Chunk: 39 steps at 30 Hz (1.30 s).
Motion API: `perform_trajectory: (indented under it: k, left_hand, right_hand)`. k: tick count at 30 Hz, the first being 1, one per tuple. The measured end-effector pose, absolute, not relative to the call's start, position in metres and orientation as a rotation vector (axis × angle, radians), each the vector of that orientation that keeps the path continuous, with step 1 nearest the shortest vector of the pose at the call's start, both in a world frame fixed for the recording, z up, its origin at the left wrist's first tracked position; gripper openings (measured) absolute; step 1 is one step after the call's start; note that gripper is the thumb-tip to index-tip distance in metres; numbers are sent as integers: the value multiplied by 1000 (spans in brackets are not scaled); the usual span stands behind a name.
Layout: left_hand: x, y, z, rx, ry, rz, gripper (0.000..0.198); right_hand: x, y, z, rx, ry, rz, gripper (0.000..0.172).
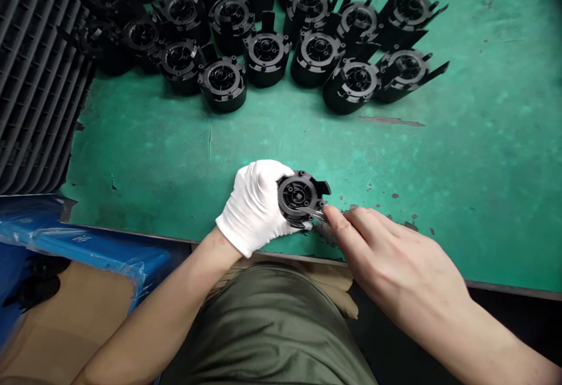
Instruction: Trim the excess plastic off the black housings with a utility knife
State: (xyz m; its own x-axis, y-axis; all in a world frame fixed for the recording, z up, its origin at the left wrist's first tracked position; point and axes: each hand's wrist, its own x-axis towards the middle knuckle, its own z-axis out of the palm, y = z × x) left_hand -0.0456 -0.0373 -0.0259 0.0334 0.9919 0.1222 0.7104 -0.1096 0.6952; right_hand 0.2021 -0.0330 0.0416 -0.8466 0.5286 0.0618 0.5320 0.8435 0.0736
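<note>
My left hand (259, 206), in a white glove, is wrapped round a black round plastic housing (298, 193) near the front edge of the table. The housing's ribbed, ringed end faces up at me, and a tab sticks out on its right side. My bare right hand (386, 250) is closed on a slim metal tool (317, 215). That tool's tip reaches the lower right of the housing's rim; whether it is a blade or tweezers I cannot tell. Its handle is hidden in my fingers.
Several similar black housings (267, 51) stand grouped along the back of the green table (175, 139). At the left rises a dark ribbed grid (37, 69). Below the front edge on the left is a blue crate (96, 250) with cardboard (83, 309) and black parts (37, 285).
</note>
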Motion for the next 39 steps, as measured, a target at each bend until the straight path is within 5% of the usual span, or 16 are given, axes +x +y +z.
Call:
perform_trajectory:
  k: [12, 21, 39]
  left_hand:
    - [-46, -48, -36, 1933, 1868, 951, 100]
    - [-46, -40, -29, 2020, 1792, 760, 122]
    - [-45, -36, -24, 1968, 1763, 715, 96]
  right_hand:
    - [210, -15, 31, -1049, -2804, -181, 30]
    - [220, 32, 27, -829, -2897, -88, 35]
    - [224, 77, 17, -549, -2888, 99, 42]
